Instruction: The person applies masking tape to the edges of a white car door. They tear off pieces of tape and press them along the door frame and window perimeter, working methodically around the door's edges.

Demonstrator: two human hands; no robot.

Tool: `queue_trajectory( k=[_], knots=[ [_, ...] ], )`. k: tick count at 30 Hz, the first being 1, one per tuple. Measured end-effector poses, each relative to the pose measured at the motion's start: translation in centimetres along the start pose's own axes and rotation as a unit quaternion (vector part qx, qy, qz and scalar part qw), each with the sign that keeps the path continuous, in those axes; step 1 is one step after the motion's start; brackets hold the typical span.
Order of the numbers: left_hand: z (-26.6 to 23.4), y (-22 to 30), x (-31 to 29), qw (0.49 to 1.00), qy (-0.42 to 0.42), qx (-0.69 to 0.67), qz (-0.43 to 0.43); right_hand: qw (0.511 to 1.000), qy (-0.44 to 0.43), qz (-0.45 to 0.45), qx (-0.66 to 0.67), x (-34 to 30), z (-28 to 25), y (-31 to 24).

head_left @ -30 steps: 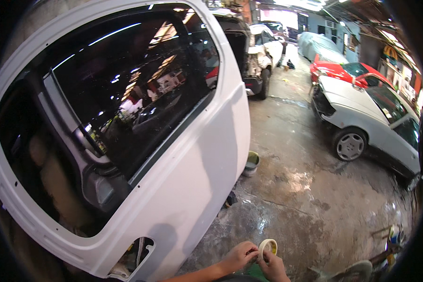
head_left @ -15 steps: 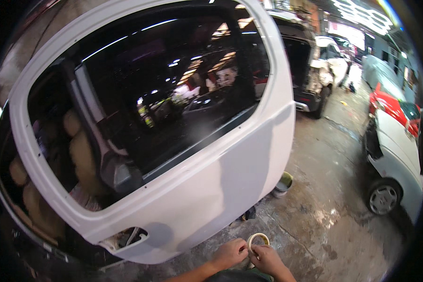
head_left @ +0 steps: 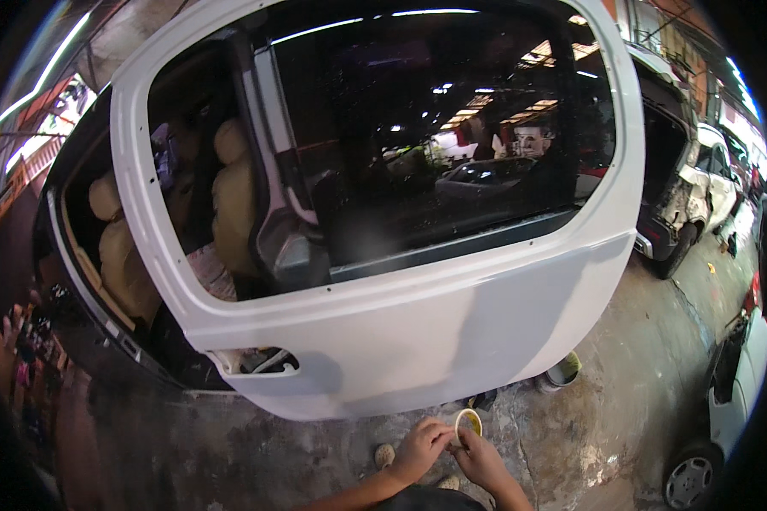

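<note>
In front of my body, low in the view, my right hand (head_left: 479, 462) is closed around a roll of pale masking tape (head_left: 478, 420), which stands on edge. My left hand (head_left: 421, 448) is beside it, fingers drawn together, their tips meeting the roll's left edge. Whether a tape end lies between those fingertips is too small to see. Just beyond both hands is a large white car door panel (head_left: 400, 332) with a smooth grey patch over its lower part. Its handle opening (head_left: 266, 361) is bare at the lower left.
Beige seats (head_left: 233, 200) show through the door's window frame. A bucket (head_left: 559, 373) stands on the stained concrete floor (head_left: 605, 426) by the panel's lower right corner. Farther right are a damaged white car (head_left: 686, 200) and a pale car body with a wheel (head_left: 689, 481).
My view has swung left, so the door sits farther right in it. The left fingertips have come up against the tape roll, which stays in my right hand.
</note>
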State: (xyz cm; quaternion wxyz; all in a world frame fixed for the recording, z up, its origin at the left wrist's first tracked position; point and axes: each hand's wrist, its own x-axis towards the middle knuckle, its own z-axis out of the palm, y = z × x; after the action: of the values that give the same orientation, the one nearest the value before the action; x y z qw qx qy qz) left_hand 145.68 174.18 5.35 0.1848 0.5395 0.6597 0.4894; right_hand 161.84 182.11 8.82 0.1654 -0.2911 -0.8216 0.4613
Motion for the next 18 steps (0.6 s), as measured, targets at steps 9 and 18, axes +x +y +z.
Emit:
queue_trajectory(
  k=[9, 18],
  knots=[
    [-3.2, 2.3, -0.4, 0.991, 0.109, -0.024, -0.069, 0.998, -0.015, -0.065, -0.010, 2.9, 1.6, -0.6],
    [-2.1, 0.8, -0.1, 0.995, 0.048, -0.062, -0.066, 0.999, 0.006, -0.027, 0.046, 2.1, 1.2, 0.2]
  ],
)
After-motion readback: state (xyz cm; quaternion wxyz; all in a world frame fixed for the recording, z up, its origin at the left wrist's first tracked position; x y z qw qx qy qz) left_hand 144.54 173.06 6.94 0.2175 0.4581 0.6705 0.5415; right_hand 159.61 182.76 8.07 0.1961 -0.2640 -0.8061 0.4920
